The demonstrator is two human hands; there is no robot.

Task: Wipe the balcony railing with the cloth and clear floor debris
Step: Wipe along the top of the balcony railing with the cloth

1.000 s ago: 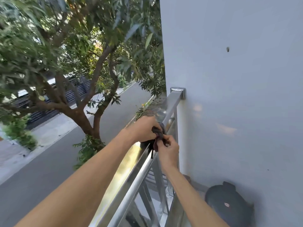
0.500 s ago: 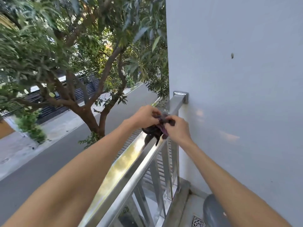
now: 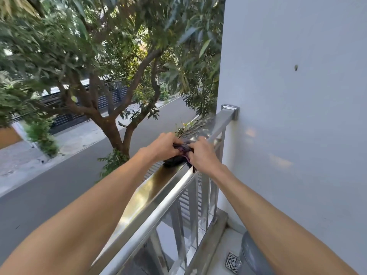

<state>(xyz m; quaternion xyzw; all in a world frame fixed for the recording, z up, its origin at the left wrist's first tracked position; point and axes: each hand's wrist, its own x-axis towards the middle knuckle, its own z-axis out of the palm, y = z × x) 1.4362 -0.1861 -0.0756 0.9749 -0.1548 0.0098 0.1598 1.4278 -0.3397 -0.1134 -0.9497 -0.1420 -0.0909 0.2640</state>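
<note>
A shiny steel balcony railing (image 3: 151, 193) runs from the lower left up to a bracket on the white wall. A dark, purplish cloth (image 3: 179, 155) lies bunched on the top rail, a short way from the wall end. My left hand (image 3: 161, 146) grips the cloth from the street side. My right hand (image 3: 200, 154) grips it from the balcony side, thumb over the rail. Both hands press the cloth on the rail. Most of the cloth is hidden under my fingers.
The white wall (image 3: 297, 135) closes off the right side. On the balcony floor sit a square metal drain grate (image 3: 232, 262) and a round grey object (image 3: 252, 257) partly behind my right arm. Beyond the railing are a tree (image 3: 117, 133) and a street far below.
Both hands have slid the cloth along the top rail toward the wall end. My view has lifted and shifted so more of the floor and drain shows.
</note>
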